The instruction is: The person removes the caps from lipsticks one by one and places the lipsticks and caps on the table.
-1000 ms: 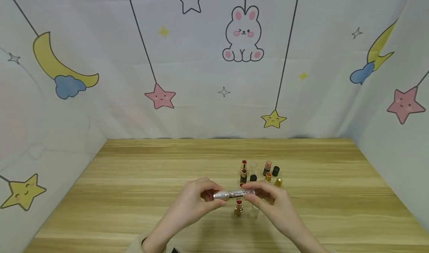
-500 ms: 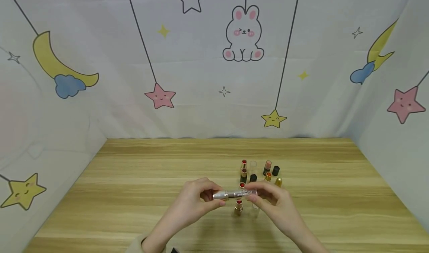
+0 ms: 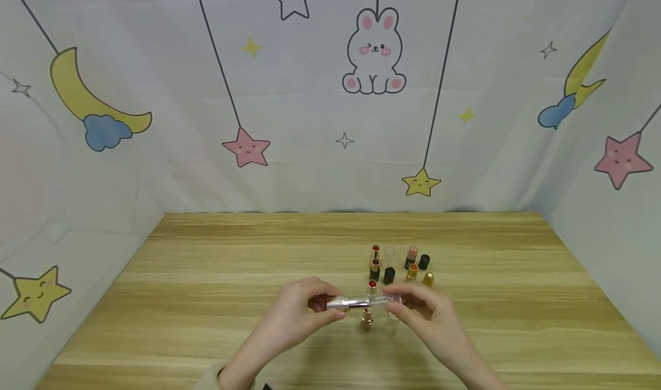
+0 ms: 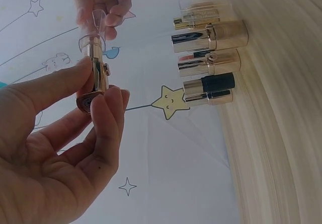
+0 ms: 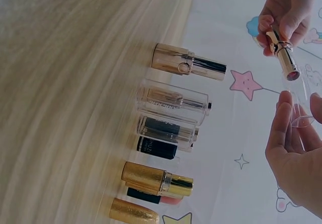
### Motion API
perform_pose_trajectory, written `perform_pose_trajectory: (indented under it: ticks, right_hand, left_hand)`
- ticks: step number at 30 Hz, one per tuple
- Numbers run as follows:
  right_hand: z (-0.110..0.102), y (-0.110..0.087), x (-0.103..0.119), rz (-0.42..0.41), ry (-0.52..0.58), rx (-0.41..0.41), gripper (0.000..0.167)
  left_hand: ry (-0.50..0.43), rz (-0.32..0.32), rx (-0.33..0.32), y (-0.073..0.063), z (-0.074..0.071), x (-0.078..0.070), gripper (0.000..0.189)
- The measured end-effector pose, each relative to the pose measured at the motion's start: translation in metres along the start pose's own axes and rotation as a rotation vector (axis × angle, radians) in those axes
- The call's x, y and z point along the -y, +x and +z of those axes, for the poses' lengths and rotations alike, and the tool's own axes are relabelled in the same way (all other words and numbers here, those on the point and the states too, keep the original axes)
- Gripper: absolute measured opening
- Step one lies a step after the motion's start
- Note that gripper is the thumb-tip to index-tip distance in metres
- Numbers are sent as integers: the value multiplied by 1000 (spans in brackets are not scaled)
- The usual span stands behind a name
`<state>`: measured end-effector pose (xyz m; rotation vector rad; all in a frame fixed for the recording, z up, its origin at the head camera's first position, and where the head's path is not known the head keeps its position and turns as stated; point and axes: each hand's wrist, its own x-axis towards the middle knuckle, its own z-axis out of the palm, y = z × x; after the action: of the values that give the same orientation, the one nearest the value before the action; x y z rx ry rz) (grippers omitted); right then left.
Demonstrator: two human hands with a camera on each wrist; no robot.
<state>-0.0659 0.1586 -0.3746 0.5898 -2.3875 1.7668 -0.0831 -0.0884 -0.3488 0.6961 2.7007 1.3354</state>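
My left hand (image 3: 304, 309) pinches the base of a shiny metallic lipstick (image 3: 355, 303), held level above the table. At its other end, the fingers and thumb of my right hand (image 3: 428, 315) pinch a clear cap (image 3: 388, 301). In the left wrist view, the clear cap (image 4: 94, 30) still surrounds the upper end of the lipstick tube (image 4: 95, 73). The right wrist view shows the lipstick's inner tube (image 5: 288, 63) with a reddish tip at the cap's mouth. Beneath the hands stand a gold lipstick (image 3: 366, 321) and a red-tipped lipstick (image 3: 372, 288).
Several uncapped lipsticks stand upright behind the hands, including a dark one (image 3: 374, 270) and a pink-tipped one (image 3: 411, 257). Beside them are a black cap (image 3: 424, 261), a gold cap (image 3: 428, 279) and a clear cap (image 3: 389, 256). A printed cloth backdrop (image 3: 310, 178) borders the wooden table (image 3: 232, 252).
My right hand has shifted slightly to the right with the clear cap, and more of the metallic tube shows between the hands. The left hand has stayed almost in place.
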Motion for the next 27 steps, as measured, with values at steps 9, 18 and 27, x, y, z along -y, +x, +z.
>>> perform_pose_trajectory:
  ticks: [9, 18, 27]
  right_hand:
    - [-4, -5, -3, 9, -55, -17, 22]
    - [-9, -13, -6, 15, -173, -18, 19]
    - [-11, -23, -13, -102, -327, -6, 20]
  left_hand:
    - [4, -35, 52, -1, 4, 8, 15]
    - [-86, -49, 108, -2, 11, 11, 13]
    - [-125, -43, 149, -5, 25, 15, 18]
